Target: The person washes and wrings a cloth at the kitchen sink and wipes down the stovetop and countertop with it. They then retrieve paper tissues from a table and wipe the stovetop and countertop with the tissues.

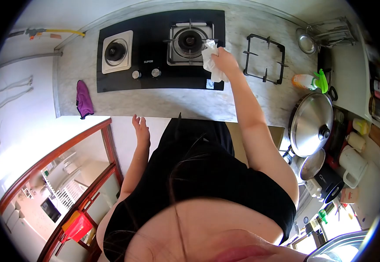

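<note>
My right hand is closed on a crumpled white paper towel. The towel lies against the right part of the black gas stove, next to the right burner. Off the stove, on the counter to its right, sits a black pan support. My left hand hangs by the counter's front edge, fingers apart and holding nothing. On the left of the stove is the other burner, its pan support not on it. Two control knobs face me.
A purple cloth lies on the counter at left. To the right stand a spray bottle with a green trigger, a lidded pan and a metal rack. A yellow-ended gas hose runs along the back left.
</note>
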Available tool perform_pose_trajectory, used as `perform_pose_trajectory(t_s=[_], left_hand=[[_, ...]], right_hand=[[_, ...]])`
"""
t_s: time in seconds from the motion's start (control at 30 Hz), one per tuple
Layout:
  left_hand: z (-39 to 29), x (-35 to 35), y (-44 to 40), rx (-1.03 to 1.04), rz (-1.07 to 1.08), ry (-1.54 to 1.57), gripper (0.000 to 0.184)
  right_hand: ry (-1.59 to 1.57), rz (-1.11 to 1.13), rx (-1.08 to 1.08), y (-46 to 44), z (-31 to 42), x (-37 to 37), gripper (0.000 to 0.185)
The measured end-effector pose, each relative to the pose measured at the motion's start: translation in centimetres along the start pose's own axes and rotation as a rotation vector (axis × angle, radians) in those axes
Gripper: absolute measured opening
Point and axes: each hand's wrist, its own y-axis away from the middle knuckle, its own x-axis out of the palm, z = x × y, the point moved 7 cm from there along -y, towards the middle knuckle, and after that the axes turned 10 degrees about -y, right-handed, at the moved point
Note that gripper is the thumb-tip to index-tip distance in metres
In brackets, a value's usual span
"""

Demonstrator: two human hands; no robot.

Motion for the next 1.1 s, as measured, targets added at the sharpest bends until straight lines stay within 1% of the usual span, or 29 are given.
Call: perform_pose_trajectory(t_s=[0.07,0.17,0.23,0.3,0.37,0.43,0.47,0.5,0.53,0.6,0.7,0.73,0.77,0.83,0.93,1.03,1.07,1.1], left_hand=[[-0.3,0.7,0.3,-0.009,0.01,0.023,0.065],[-0.5,1.6,0.6,0.007,0.029,0.013,0.066],[-0.4,2.3,0.9,0.01,0.05,-0.006,0.066],[-0.5,2.9,0.8,0.019,0.061,-0.01,0.067],[-0.3,3.2,0.9,0.024,0.06,-0.003,0.067],[-0.7,3.5,1.4,0.008,0.055,0.007,0.067],[-0.9,3.8,1.6,0.0,0.054,0.012,0.067],[-0.8,4.0,1.7,-0.001,0.056,0.006,0.066],[-0.8,4.0,1.8,-0.002,0.058,0.001,0.066],[-0.9,4.4,2.1,-0.008,0.06,-0.004,0.066],[-1.1,5.0,2.7,-0.023,0.054,-0.005,0.065],[-1.1,5.2,2.9,-0.029,0.051,-0.003,0.065],[-1.1,5.2,3.2,-0.034,0.048,-0.003,0.065],[-0.7,5.2,3.4,-0.03,0.041,-0.005,0.066],[-0.3,5.2,4.0,-0.041,0.03,0.012,0.067],[-0.2,5.3,4.9,-0.06,0.017,0.026,0.068],[0.0,5.3,5.1,-0.068,0.011,0.029,0.068],[0.3,5.4,5.3,-0.069,0.008,0.029,0.068]], right_hand=[[-0.09,-0.024,0.0,2.4,1.0,-2.3,0.036],[-0.97,0.026,0.16,5.2,-0.7,-4.9,0.038],[-1.196,0.005,0.254,6.6,-3.5,-6.3,0.04],[-1.456,-0.081,0.302,8.0,-7.1,-8.0,0.039],[-1.735,-0.201,0.208,8.9,-11.7,-9.5,0.039],[-1.518,-0.262,0.204,11.1,-12.1,-13.5,0.038],[-1.372,-0.36,0.276,12.7,-11.7,-15.8,0.037],[-1.12,-0.428,0.263,13.6,-10.9,-18.0,0.04],[-0.904,-0.49,0.258,13.5,-12.7,-19.2,0.042],[-0.423,-0.635,0.273,14.3,-13.9,-22.0,0.049],[-0.014,-0.744,0.322,13.8,-14.3,-23.3,0.049],[0.045,-0.751,0.243,13.1,-14.6,-23.1,0.05],[0.2,-0.749,0.186,11.9,-15.7,-22.6,0.05],[0.343,-0.738,0.234,10.6,-17.7,-21.3,0.05],[0.461,-0.621,0.335,8.8,-22.5,-19.2,0.052],[0.337,-0.398,0.459,7.8,-25.8,-17.7,0.057],[0.203,-0.333,0.491,7.7,-26.0,-17.4,0.057],[0.226,-0.3,0.499,7.6,-25.9,-17.4,0.058]])
